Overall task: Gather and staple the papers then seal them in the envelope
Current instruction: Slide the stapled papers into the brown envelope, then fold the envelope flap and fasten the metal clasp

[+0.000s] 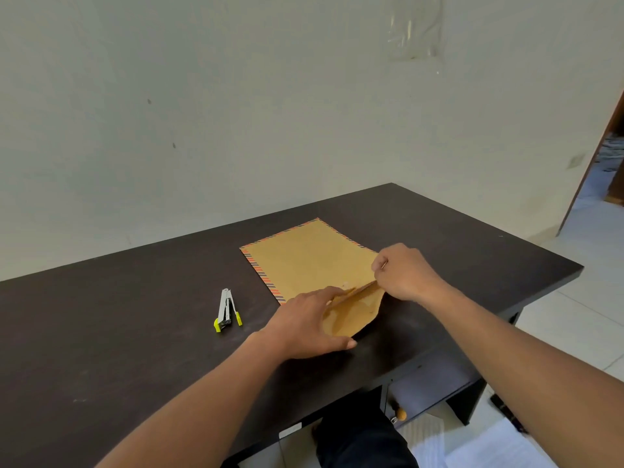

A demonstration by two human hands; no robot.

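Found left hand (314, 324) spread nearly flat, fingers straight, pressing on the near end of a brown kraft-paper envelope (304, 258) with a red-and-dark striped border, thumb stretched along the near edge of the rounded flap (354, 312). Found right hand (403, 271) curled, thumb and fingers pinching the envelope's right edge at the flap's fold line. Noted flap partly lifted and creased, not lying flat. Located envelope flat on a dark brown wooden table (101, 332), toward its right half. Traced long axis from the person outward to the wall, angled slightly left; flap end pointing back at the person, closed end pointing away. Could not tell whether papers sit inside. Logged a silver metal stapler with yellow-green tips (225, 311) lying on the table left of the envelope, well apart, untouched, long axis roughly parallel. Recorded a pale plain wall (202, 96) behind, a drawer with round knob (401, 413) under the table, white tiled floor (574, 265) at right.
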